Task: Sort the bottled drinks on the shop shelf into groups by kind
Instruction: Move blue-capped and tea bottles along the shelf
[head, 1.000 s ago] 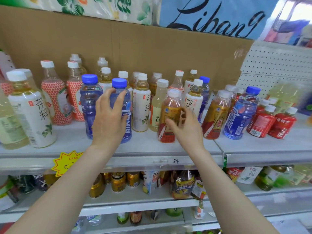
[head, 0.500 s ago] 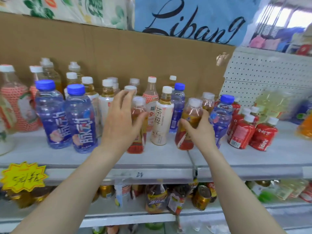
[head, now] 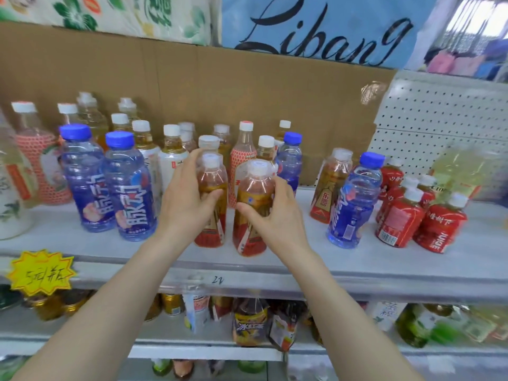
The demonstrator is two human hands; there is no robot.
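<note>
Gripping amber bottles [head: 255, 187] on grey shelf [head: 316, 261]: left hand [head: 185, 200] one, right hand [head: 276, 215] other; cardboard [head: 247, 86] behind.

At frame centre, at the shelf [head: 330, 266] front, your left hand [head: 187, 200] grips the left bottle [head: 213, 180], your right hand [head: 276, 215] the right bottle [head: 254, 188] beside it. A bottle pair [head: 129, 193] stands left; a juice cluster [head: 420, 222], right.

The right hand [head: 277, 215] has brought its amber bottle [head: 255, 188] leftward; it now stands just beside the second amber bottle [head: 213, 182], which the left hand [head: 184, 199] grips.
</note>
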